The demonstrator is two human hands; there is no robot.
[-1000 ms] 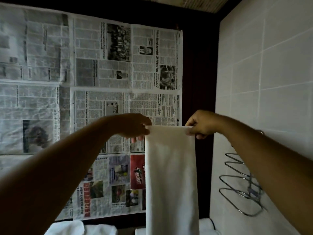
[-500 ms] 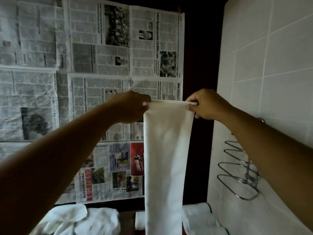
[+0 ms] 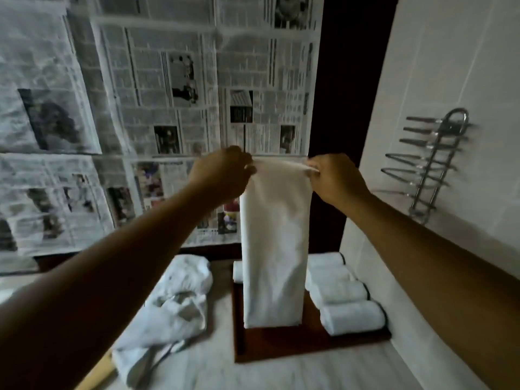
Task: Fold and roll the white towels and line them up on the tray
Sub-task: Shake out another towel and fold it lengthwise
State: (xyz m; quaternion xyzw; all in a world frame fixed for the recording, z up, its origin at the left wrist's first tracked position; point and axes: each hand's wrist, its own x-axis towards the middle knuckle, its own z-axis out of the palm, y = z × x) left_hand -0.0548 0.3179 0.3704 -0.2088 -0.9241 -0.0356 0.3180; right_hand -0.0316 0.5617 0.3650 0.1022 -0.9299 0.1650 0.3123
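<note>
Head: folded white towel [image 3: 274, 249] hanging

The hanging towel [image 3: 274, 249] is plain white, as are the rolled towels [image 3: 351, 316] and the crumpled heap [image 3: 180, 302]. The tray [image 3: 281, 346] is dark reddish-brown, the bench [image 3: 281, 375] pale, the newspapers [image 3: 168, 80] grey-printed, the rack [image 3: 433, 164] silver.

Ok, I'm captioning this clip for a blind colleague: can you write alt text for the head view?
The left hand and right hand pinch the top corners of a folded white towel, hanging it over a dark tray. Rolled towels line its right side; a heap of loose towels lies left of it.
</note>
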